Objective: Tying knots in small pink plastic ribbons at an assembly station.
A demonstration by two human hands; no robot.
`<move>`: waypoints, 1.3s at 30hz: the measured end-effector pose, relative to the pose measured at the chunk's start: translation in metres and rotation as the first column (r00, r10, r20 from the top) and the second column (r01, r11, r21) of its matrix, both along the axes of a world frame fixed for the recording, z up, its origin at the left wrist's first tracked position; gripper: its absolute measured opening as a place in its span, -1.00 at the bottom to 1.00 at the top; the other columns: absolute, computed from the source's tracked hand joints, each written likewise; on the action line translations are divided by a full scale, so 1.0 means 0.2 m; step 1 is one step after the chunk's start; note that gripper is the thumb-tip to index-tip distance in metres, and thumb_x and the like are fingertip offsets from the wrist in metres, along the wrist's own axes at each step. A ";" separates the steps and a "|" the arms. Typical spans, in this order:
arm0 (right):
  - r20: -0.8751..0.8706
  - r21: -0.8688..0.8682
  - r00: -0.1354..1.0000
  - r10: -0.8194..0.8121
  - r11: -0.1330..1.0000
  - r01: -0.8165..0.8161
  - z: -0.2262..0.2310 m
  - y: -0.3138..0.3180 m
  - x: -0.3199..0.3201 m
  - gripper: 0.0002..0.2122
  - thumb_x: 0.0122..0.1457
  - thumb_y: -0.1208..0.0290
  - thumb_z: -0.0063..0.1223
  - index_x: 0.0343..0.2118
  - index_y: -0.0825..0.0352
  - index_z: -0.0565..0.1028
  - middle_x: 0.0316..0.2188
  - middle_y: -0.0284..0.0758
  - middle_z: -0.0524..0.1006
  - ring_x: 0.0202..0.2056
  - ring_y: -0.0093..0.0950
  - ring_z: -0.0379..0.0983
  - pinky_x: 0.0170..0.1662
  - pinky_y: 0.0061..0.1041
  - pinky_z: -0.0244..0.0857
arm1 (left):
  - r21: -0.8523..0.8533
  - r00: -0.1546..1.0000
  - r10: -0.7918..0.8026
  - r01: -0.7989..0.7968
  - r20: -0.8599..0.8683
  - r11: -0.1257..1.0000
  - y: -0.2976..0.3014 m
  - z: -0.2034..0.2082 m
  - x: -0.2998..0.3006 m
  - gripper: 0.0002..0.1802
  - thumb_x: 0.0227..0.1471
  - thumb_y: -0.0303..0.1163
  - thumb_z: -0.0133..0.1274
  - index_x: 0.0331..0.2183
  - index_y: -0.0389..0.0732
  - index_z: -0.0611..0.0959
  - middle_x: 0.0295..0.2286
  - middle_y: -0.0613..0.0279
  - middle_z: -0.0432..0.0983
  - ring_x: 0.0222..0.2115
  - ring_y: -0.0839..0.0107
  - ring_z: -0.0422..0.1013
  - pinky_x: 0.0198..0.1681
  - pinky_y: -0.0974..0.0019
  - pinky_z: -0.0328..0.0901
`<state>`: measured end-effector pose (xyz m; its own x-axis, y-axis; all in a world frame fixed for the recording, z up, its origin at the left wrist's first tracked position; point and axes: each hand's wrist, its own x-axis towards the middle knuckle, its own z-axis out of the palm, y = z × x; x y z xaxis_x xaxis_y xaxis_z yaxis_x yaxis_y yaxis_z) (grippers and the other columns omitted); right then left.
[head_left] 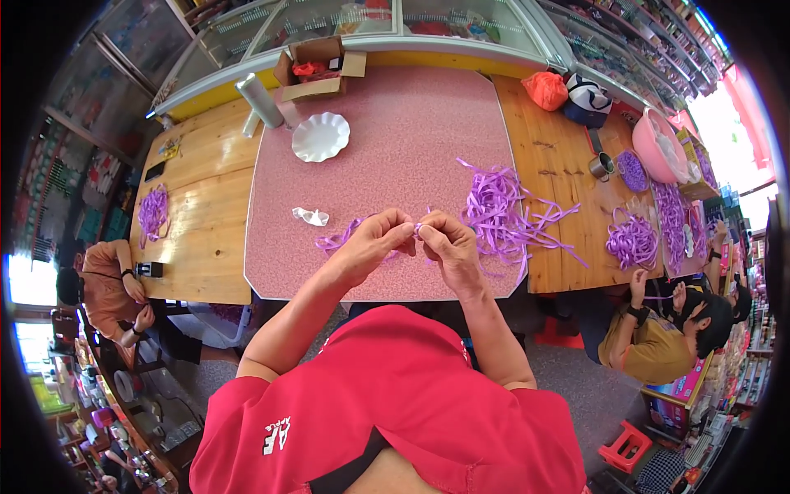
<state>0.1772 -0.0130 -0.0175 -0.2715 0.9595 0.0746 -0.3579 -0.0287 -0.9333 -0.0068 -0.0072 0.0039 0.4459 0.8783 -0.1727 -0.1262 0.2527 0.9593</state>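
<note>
My left hand (pixel 374 241) and my right hand (pixel 444 243) meet over the near edge of the pink table (pixel 395 148). Both pinch the same purple ribbon strip (pixel 339 240), whose loose end trails left across the table from my left hand. The fingertips of both hands touch at the middle. A loose pile of purple ribbon strips (pixel 502 210) lies just to the right of my right hand.
A white scalloped plate (pixel 321 136), a small clear plastic scrap (pixel 311 216) and an open cardboard box (pixel 317 67) sit on the tables. Persons sit at left (pixel 107 288) and right (pixel 658 329). More purple ribbon bundles (pixel 632 240), a pink basin (pixel 658 144) lie right.
</note>
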 end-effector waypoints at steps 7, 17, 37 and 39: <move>-0.291 -0.168 0.957 0.023 0.983 -0.074 -0.05 -0.01 -0.04 -0.84 0.26 0.39 0.00 -0.44 0.30 0.49 -0.52 -0.54 0.35 -0.61 -0.77 0.09 -0.54 -0.72 -0.02 | 0.084 0.998 0.058 -0.058 0.005 0.995 -0.04 0.02 0.04 -0.74 0.26 -0.23 -0.03 -0.27 -0.26 0.49 -0.39 0.35 0.45 -0.32 0.57 0.38 -0.16 0.42 0.30; -0.051 -0.131 0.998 -0.033 0.991 0.026 -0.01 -0.01 -0.05 -0.80 0.31 0.34 -0.03 -0.44 0.29 0.48 -0.64 -0.58 0.25 -0.62 -0.79 0.06 -0.57 -0.70 -0.11 | 0.175 0.953 0.294 -0.279 -0.067 0.944 -0.06 -0.06 0.11 -0.85 0.22 -0.39 0.02 -0.26 -0.27 0.48 -0.42 0.38 0.41 -0.37 0.62 0.35 -0.26 0.47 0.30; -0.027 -0.205 0.969 -0.245 0.950 0.234 0.00 0.00 -0.07 -0.83 0.28 0.37 0.04 -0.37 0.36 0.56 -0.66 -0.59 0.32 -0.69 -0.81 0.10 -0.65 -0.71 -0.10 | 0.564 0.879 0.461 -0.322 -0.120 0.760 0.01 -0.11 0.11 -0.87 0.00 -0.64 0.12 -0.34 -0.29 0.54 -0.38 0.15 0.52 -0.36 0.37 0.49 -0.25 0.37 0.37; -0.017 -0.207 0.972 -0.235 0.952 0.226 -0.02 0.01 -0.06 -0.83 0.28 0.37 0.05 -0.37 0.37 0.56 -0.66 -0.58 0.32 -0.69 -0.81 0.09 -0.65 -0.71 -0.10 | 0.539 0.887 0.450 -0.328 -0.107 0.776 0.01 -0.12 0.11 -0.87 0.02 -0.65 0.10 -0.32 -0.29 0.56 -0.37 0.16 0.53 -0.35 0.38 0.49 -0.24 0.37 0.38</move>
